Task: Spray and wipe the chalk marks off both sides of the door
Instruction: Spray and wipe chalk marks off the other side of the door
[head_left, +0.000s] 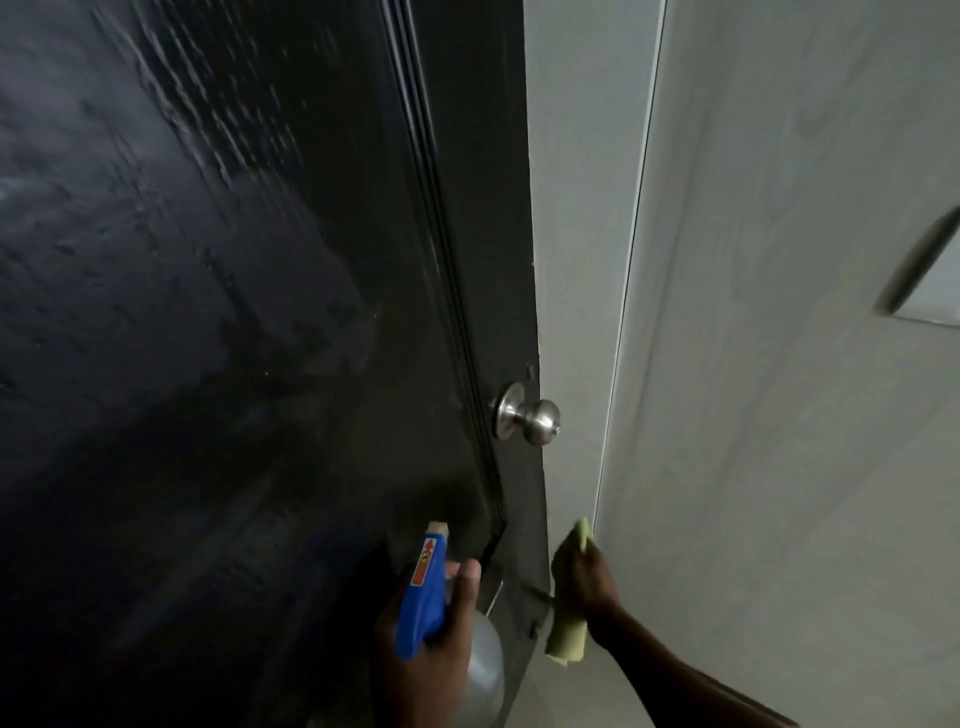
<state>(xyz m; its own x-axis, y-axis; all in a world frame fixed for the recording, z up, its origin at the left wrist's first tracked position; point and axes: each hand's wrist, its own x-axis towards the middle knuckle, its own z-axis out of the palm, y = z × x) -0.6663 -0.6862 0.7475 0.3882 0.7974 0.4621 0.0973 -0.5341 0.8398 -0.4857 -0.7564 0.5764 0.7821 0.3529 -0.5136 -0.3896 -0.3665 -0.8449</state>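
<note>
The left hand (436, 639) curls around one spray bottle (426, 592), its blue trigger head aimed up at the black door (234, 338); whether the translucent body holds liquid cannot be told. The right hand (584, 574) grips one folded pale-green cloth (569, 636), just beside the door's edge below the single silver knob (537, 422). Smeared pale streaks mark the door's upper panel. A grey wall (779, 364) stands to the right.

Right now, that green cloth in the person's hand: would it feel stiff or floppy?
Probably floppy: the green cloth bunches inside the right hand and its free end droops below. Likely light too, since a loose grip carries it. It should not be slippery.
</note>
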